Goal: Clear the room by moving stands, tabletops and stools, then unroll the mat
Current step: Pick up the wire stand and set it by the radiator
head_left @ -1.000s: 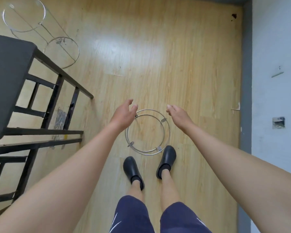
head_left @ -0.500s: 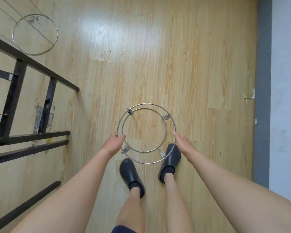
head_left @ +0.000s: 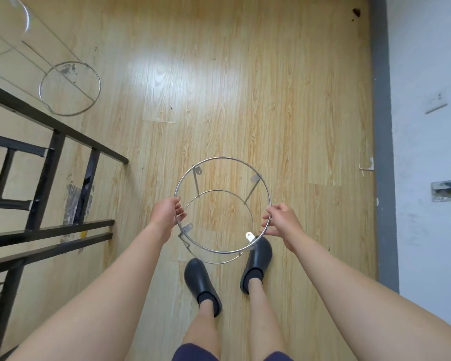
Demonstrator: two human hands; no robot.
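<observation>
The wire stand (head_left: pixel 220 157) at the centre is thin, bright metal, smooth and shiny. The floor (head_left: pixel 297 100) is glossy wood-grain plank, with pale glare at upper centre and grey scuffs at left. The frame (head_left: pixel 43 183) at left is matt black metal. The shoes (head_left: pixel 201 280) are smooth black, and the wall (head_left: pixel 427 152) at right is matt white paint.

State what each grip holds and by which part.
The wire stand, by its upper ring: left grip on the ring's left side, right grip on its right.
</observation>
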